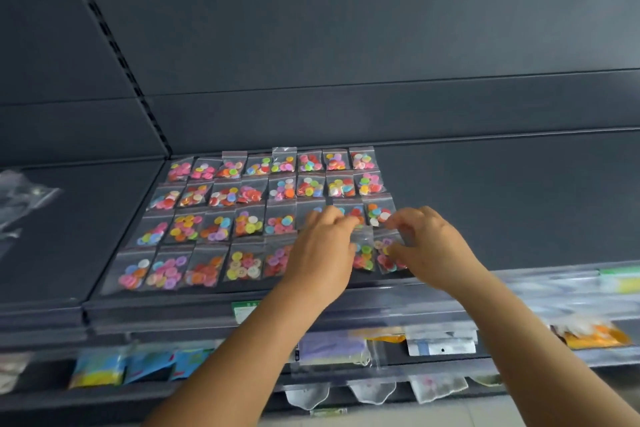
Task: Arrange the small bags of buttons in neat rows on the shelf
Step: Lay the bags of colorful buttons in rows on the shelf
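Head view showed a dark shelf (pixel 519 204) carrying a grid of small clear bags of buttons (pixel 221 218), four rows deep. To the far left of both hands, a separate clear packet (pixel 24 198) lay blurred on the neighbouring shelf section; its contents could not be read.

The left hand (pixel 323 253) lay over the front row, fingers bent downward onto the bags beneath it. Whether it pinched a bag or only pressed on one could not be told, because the palm hid the contact. Immediately right of its fingers sat a bag of green and red buttons (pixel 363 255), partly exposed between the two hands.

The right hand (pixel 426 246) held the end bag (pixel 389 253), the last one in the front row, with thumb and curled fingers pinching its right edge. That bag sat slightly tilted relative to its row.

Probable faults from this position:

- The slick bags touched or overlapped their neighbours. A sideways pull on the end bag would likely drag the bag beside it out of line.
- The front row lay close to the shelf lip (pixel 450 291). A push toward the wrist could slide a bag over that edge.
- The left forearm crossed above the front row; lowering it could scatter bags already placed.

Below the lip, other packets (pixel 443 343) hung on a lower level.
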Available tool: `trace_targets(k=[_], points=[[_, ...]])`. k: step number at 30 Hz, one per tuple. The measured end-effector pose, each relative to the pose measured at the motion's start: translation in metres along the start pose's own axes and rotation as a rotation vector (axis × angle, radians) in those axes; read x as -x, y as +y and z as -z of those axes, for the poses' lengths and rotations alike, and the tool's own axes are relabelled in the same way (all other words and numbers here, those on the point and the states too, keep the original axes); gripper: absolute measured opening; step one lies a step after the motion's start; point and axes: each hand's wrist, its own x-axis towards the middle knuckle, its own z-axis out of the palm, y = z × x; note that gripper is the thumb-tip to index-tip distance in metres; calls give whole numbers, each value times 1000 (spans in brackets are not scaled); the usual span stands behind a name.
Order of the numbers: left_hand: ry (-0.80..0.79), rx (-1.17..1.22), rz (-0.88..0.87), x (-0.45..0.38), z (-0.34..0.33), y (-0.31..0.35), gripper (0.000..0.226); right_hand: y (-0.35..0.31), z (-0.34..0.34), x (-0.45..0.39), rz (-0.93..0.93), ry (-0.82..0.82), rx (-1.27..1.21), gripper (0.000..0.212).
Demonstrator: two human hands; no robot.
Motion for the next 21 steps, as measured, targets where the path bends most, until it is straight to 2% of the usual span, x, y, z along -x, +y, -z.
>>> trace_targets(k=[3, 5, 10, 21], points=[[-135, -25, -100, 0, -2, 0, 37, 1, -2, 3, 152, -108, 40, 8], [-203, -61, -100, -1, -2, 0, 28, 2, -4, 5, 180, -94, 59, 2], [-228, -106, -64, 2, -2, -3, 26, 0, -6, 4, 113, -13, 113, 16], [-206, -146, -87, 7, -5, 0, 30, -4, -8, 2, 112, -110, 147, 22]])
